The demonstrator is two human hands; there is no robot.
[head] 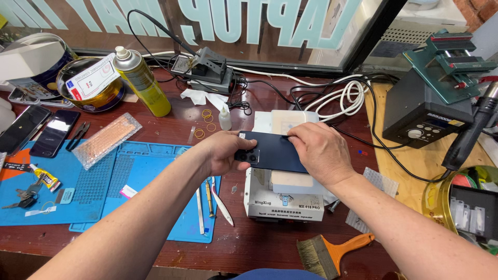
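A dark blue smartphone (pixel 275 151) lies back-up, camera lenses at its left end, over a white box-shaped heating machine (pixel 282 205). My left hand (pixel 225 153) grips the phone's left end by the cameras. Fingers of my right hand (pixel 321 153) rest on the phone's upper right edge and hold it. Both hands are over the machine's white top pad (pixel 291 181).
Blue work mats (pixel 140 171) with tweezers and thin tools (pixel 210 199) lie to the left, beside two dark phones (pixel 39 132), keys (pixel 21 197), a yellow spray can (pixel 142 83) and round tins. An orange-handled brush (pixel 332 251) lies in front. A black soldering station (pixel 425 109), cables and a green fixture sit right.
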